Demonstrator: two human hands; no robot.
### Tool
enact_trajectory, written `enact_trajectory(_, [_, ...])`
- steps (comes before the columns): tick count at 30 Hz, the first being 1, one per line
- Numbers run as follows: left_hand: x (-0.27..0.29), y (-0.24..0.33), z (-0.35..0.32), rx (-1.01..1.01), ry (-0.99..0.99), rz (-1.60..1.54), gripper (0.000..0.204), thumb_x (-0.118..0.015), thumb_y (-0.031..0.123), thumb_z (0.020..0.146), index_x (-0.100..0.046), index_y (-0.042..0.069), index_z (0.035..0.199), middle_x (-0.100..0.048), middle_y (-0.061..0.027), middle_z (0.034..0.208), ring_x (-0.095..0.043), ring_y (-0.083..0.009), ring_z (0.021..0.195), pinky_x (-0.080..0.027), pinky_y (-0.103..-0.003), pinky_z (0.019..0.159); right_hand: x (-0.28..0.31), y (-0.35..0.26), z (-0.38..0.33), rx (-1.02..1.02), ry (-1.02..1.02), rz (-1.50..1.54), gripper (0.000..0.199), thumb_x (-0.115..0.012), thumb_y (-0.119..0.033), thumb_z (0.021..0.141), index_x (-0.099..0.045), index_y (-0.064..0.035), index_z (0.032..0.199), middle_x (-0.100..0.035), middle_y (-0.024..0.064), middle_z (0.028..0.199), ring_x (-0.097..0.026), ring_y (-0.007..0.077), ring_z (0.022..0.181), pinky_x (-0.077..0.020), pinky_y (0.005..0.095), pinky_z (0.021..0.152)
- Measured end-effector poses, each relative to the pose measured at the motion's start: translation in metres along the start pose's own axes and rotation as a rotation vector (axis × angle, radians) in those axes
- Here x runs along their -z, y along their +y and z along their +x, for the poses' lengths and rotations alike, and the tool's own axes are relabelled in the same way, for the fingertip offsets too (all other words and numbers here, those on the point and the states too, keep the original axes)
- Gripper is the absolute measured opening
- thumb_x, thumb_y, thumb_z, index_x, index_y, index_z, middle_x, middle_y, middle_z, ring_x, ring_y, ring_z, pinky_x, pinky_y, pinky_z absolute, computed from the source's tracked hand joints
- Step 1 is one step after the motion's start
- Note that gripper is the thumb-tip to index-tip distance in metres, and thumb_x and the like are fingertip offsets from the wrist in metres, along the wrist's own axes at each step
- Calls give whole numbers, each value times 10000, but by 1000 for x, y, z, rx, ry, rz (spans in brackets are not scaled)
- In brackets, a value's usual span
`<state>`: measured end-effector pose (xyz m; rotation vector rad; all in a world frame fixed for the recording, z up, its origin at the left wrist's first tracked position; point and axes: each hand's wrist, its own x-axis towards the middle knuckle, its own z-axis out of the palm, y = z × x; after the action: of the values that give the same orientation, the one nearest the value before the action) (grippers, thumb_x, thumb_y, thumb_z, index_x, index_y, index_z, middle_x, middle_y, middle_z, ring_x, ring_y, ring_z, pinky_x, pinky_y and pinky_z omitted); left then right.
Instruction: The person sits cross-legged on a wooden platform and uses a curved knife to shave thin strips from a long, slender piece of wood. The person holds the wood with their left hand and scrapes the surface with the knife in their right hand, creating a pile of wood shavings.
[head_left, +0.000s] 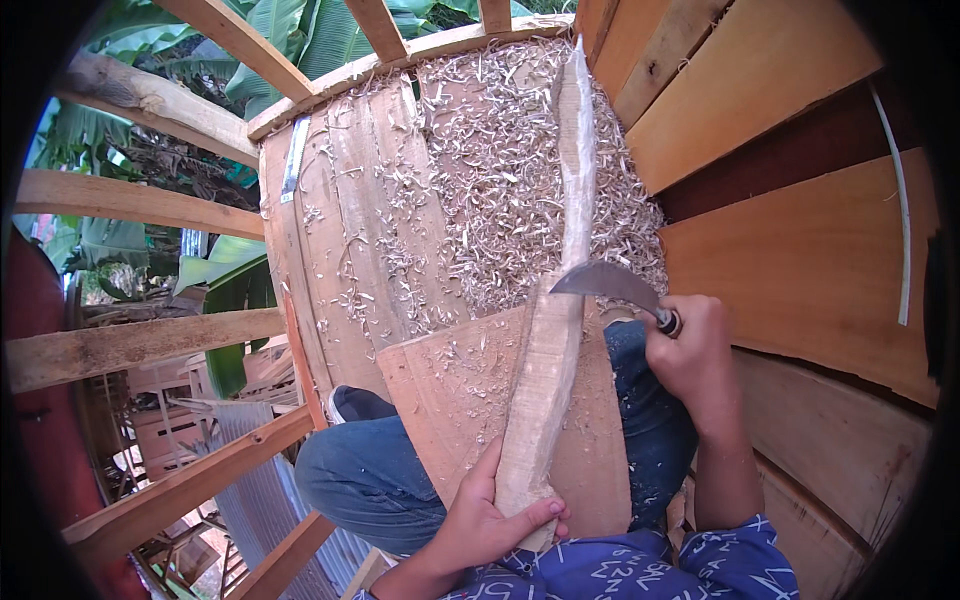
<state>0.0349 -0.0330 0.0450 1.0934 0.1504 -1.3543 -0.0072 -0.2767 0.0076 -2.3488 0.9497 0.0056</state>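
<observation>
A long, roughly hewn piece of pale wood (548,370) slants away from me, thick at the near end and tapering to a point at the far end. My left hand (497,515) is closed round its thick near end. In my right hand (692,350) is a knife with a curved, sickle-like blade (612,282) and a dark handle. The blade's tip reaches over the wood's right edge around mid-length; whether it touches cannot be told. Beneath the wood, a flat board (455,385) rests across my lap.
Curled shavings (490,190) lie thick on the plank floor (350,200). Wooden rails (150,335) with gaps between them line the left side. Boards (790,290) form a wall close on the right. Banana leaves (330,45) show beyond the rails.
</observation>
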Motion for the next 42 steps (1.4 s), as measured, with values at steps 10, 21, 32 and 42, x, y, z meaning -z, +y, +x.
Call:
enact_trajectory(10, [-5,2,-13,-1,-125,131,697,-657,-35,834,-239,19,1390,-633,-142,851,-670,-206,723,-562,-337,637,8,3,-13,47,96,41,175,-613,-178,700,-621,-35,598,-586,184,603,-607,372,601,-478,450,575])
enact_trajectory(21, [-4,-3,-29,-101,-79,33,488,-625,-2,857,-357,-36,1263,-640,-177,808,-677,-244,678,-583,-357,620,12,-12,-70,327,-137,45,168,-660,-219,631,-656,-60,687,-641,133,657,-653,312,633,-512,426,578])
enact_trajectory(32, [2,-22,-55,-89,-127,-5,611,-607,4,873,-244,31,1364,-637,-183,831,-673,-238,704,-573,-360,633,34,2,-72,62,93,48,199,-595,-183,730,-622,-29,607,-584,197,600,-604,394,616,-489,465,585])
enact_trajectory(42, [-16,-22,-77,-5,-114,209,695,-690,86,809,-237,33,1334,-611,-211,757,-652,-271,626,-550,-384,572,44,22,-47,-98,339,164,197,-601,-173,744,-616,-9,635,-564,229,618,-591,414,621,-473,462,573])
